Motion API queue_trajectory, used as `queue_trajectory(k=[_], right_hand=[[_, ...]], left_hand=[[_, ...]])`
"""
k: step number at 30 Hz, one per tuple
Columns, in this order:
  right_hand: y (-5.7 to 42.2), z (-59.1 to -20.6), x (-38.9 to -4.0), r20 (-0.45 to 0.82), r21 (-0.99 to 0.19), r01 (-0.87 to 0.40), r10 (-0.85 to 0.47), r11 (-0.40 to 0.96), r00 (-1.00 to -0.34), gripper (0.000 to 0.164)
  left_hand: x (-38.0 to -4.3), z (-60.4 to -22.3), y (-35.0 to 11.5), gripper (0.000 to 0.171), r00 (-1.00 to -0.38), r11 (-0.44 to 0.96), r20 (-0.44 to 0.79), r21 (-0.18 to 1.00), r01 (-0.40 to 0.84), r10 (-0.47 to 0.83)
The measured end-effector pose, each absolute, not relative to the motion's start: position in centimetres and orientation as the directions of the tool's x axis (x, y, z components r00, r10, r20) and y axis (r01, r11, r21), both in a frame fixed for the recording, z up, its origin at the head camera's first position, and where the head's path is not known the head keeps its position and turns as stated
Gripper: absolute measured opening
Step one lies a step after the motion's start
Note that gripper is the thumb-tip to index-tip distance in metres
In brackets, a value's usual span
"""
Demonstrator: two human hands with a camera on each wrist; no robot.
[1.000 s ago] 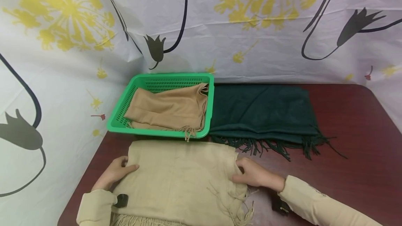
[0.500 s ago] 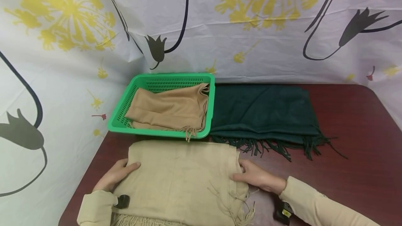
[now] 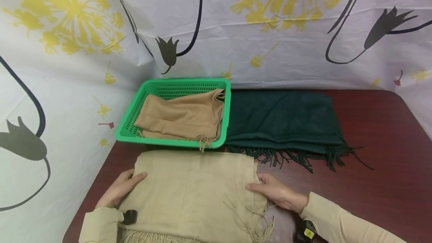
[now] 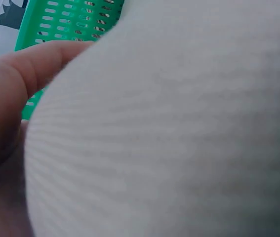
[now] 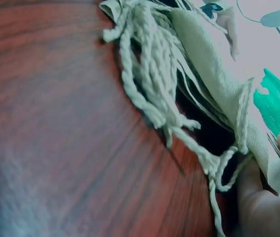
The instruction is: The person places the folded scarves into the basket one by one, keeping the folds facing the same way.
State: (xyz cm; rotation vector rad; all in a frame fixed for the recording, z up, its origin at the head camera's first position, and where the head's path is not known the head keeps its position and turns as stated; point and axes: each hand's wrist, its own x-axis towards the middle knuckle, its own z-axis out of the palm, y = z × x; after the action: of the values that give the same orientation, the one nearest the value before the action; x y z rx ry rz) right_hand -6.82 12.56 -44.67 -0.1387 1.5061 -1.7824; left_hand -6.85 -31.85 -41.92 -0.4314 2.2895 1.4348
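Qty 1 folded beige fringed cloth (image 3: 189, 190), on dk red-brown table (image 3: 368, 130); on my remote feed I see L hand (image 3: 119, 187) holding its L edge, R hand (image 3: 276, 191) holding its R edge, each thumb on top. Qty 1 rect. green perforated plastic basket (image 3: 168, 143), just beyond, w/ folded tan fringed cloth (image 3: 180, 113) inside. Qty 1 folded dk-green fringed cloth (image 3: 280, 119), just R of basket.

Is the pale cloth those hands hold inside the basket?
No, the pale cloth is in front of the green basket, its sides gripped by the left hand and right hand.
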Motion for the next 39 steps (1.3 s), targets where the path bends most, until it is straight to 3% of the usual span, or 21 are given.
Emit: queue_trajectory(k=[11, 22, 39], right_hand=[[12.2, -44.5, -6.4, -0.365, -0.906, 0.424, -0.516, 0.003, -0.775, 0.047], [12.0, -44.0, -5.9, -0.371, -0.89, 0.453, -0.491, -0.054, -0.788, 0.05], [12.0, -43.3, -5.8, -0.309, -0.912, 0.398, -0.472, -0.099, -0.826, 0.045]], left_hand=[[-6.3, -41.5, -31.4, 0.047, -0.905, 0.438, -0.403, 0.795, -0.42, -0.135], [-5.7, -40.8, -31.0, 0.047, -0.917, 0.43, -0.349, 0.81, -0.399, -0.193], [-5.0, -39.7, -30.8, 0.044, -0.957, 0.435, -0.239, 0.853, -0.287, -0.165]])
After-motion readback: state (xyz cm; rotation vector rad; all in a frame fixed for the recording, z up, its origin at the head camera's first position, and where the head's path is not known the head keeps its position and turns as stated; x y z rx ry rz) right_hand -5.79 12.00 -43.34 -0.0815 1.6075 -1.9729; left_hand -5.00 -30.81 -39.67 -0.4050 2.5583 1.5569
